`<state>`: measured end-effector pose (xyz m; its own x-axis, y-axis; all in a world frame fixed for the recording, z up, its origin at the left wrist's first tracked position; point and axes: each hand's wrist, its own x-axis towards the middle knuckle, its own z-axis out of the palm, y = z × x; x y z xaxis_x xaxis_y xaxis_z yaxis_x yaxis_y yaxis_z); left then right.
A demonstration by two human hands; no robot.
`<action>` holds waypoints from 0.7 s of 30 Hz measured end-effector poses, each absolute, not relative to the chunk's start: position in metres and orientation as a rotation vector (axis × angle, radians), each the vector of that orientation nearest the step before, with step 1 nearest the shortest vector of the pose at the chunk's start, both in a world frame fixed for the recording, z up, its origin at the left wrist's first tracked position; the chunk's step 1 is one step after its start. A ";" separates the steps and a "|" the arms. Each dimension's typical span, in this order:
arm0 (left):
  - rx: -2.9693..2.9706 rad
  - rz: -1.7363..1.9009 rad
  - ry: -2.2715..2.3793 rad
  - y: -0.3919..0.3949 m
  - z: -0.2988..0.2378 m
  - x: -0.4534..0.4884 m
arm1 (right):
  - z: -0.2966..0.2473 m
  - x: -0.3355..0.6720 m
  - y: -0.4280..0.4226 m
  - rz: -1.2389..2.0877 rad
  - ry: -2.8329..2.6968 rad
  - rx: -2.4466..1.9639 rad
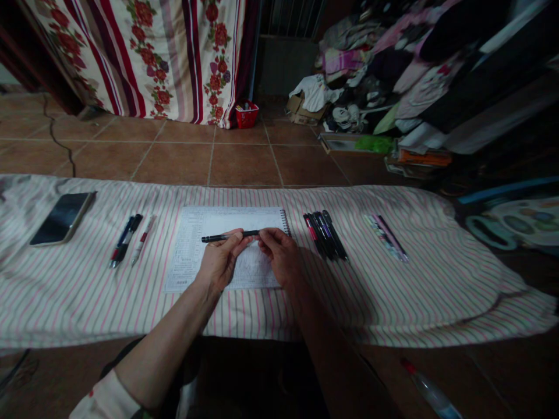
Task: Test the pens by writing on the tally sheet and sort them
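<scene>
Dim, seemingly lit from left: right hand [282, 256] darker than left hand [218, 259], soft shadow beside it on striped cloth [428, 297]. Corners murky. Centre fairly clear; edges stretched, smeared.

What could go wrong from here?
1. Both the left hand and right hand grip the black pen by the fingers; a slip could drop it onto the spiral-bound notebook.
2. The loose pens lie just beyond the right hand; a sideways sweep might scatter them.
3. The striped cloth looks loose; a tug could shift everything on it.
</scene>
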<state>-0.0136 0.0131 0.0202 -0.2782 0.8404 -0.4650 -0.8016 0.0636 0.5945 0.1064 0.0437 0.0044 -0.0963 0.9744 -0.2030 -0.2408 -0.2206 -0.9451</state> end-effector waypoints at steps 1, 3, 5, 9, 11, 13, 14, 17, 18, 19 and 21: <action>0.049 1.586 0.956 0.013 0.020 -0.014 | 0.005 0.106 0.043 1.518 -0.969 -1.129; 0.043 1.586 0.950 0.013 0.020 -0.014 | 0.005 0.106 0.043 1.508 -0.981 -1.124; 0.046 1.587 0.947 0.013 0.018 -0.014 | 0.006 0.106 0.043 1.503 -0.989 -1.126; 0.071 1.596 0.930 0.013 0.017 -0.014 | 0.004 0.105 0.043 1.515 -0.963 -1.130; 0.078 1.598 0.929 0.013 0.017 -0.014 | 0.003 0.104 0.043 1.545 -0.934 -1.103; 0.079 1.598 0.934 0.012 0.018 -0.013 | 0.002 0.104 0.043 1.577 -0.910 -1.074; 0.082 1.600 0.933 0.012 0.019 -0.013 | 0.001 0.104 0.043 1.587 -0.900 -1.069; 0.102 1.603 0.924 0.012 0.019 -0.012 | 0.000 0.104 0.044 1.582 -0.883 -1.094; 0.105 1.605 0.921 0.012 0.018 -0.012 | 0.000 0.104 0.044 1.576 -0.884 -1.105; 0.103 1.605 0.918 0.012 0.018 -0.012 | 0.000 0.104 0.044 1.568 -0.889 -1.116; 0.091 1.602 0.916 0.013 0.016 -0.012 | 0.001 0.105 0.044 1.549 -0.906 -1.131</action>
